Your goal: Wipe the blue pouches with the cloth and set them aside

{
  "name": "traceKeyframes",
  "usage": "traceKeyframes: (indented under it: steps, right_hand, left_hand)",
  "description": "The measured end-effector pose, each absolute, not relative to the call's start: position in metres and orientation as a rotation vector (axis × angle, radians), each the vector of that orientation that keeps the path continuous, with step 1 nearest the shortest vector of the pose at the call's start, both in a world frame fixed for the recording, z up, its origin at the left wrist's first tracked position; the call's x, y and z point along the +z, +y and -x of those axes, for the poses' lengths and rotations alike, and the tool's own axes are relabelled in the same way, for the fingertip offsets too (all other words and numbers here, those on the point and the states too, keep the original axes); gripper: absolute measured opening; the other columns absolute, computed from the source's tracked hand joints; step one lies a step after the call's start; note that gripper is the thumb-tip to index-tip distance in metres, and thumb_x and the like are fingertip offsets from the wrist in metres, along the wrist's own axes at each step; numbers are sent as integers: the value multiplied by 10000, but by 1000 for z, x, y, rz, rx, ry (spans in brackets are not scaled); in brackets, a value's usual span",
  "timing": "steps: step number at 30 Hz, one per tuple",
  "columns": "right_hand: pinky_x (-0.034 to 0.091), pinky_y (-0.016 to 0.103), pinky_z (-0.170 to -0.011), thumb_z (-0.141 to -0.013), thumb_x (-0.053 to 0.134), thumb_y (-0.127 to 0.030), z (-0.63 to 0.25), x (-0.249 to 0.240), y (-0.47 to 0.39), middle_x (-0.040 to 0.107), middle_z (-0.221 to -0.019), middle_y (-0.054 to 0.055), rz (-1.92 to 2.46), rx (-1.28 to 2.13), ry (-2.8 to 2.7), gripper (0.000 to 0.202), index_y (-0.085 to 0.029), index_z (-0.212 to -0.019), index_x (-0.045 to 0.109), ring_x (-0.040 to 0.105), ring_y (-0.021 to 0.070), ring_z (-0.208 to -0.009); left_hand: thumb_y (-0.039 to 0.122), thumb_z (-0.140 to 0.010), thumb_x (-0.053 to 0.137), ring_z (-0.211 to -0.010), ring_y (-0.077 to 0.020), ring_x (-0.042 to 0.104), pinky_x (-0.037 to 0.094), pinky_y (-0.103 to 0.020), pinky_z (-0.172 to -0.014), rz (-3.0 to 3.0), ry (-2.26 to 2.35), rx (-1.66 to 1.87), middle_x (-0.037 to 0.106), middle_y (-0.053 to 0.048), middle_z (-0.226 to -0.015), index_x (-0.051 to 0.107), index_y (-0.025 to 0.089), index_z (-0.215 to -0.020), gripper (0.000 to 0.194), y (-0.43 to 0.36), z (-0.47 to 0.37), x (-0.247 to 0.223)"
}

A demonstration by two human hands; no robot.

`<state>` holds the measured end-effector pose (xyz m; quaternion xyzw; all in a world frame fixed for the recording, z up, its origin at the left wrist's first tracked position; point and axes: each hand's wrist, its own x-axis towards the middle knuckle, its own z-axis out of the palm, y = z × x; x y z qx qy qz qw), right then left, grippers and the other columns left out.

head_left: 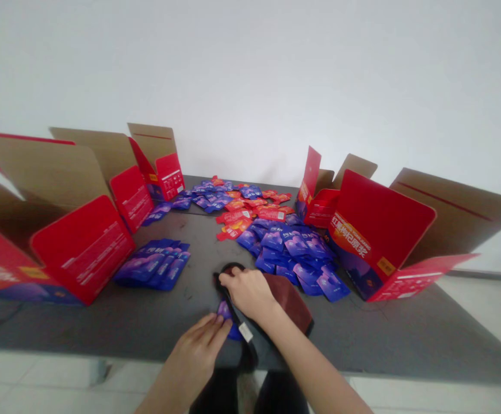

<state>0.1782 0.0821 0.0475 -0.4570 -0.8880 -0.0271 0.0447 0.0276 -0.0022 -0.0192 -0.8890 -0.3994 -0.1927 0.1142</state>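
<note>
In the lower middle of the head view, a brown pouch-like item (288, 299) with black edging lies on the table. A black strap (233, 313) with a small white label runs from it toward the front edge. My right hand (250, 292) is closed on the item's black-edged end, fingers bent and thumb in. My left hand (202, 339) rests just left of the strap, its fingers together on a blue-purple sachet (235, 332) that is partly hidden by the fingers and the strap. The left thumb cannot be seen.
A fanned stack of blue sachets (155, 264) lies to the left. Blue sachets (293, 244) and red sachets (237, 221) are heaped at the middle and back. Red cartons with raised flaps stand left (84, 247) and right (379, 236) on the grey table (383, 339).
</note>
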Motion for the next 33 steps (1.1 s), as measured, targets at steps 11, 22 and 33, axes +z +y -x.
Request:
traceKeyframes:
  steps: [11,22,33]
  right_hand:
    - [417,302,-755,-902,311,-417,-200,64,34,523,-1050,39,1300,26,-2541,291,-307,-1116,476,524,185,-913]
    - [379,271,-692,-879,376,-248,-195,41,56,537,-885,22,1093,-30,-2727,187,-265,-931,554,486,165,-820]
    - [364,245,-659,-923,272,-323,-207,73,52,513,-936,31,1278,3,-2521,284,-230,-999,530,505,137,-790]
  left_hand:
    - [-29,-641,364,-754,-208,644,512,-360,-808,2538,-1361,-501,680,-78,-745,641,159,-812,376,-8,-48,7]
    - [-6,-719,328,-814,-203,648,516,-353,-800,2434,-1263,-736,693,-84,-881,643,152,-901,397,-13,-47,-5]
    - [1,-759,348,-813,-196,642,447,-432,-872,2450,-1389,-862,695,-55,-864,646,173,-881,365,-15,-59,1]
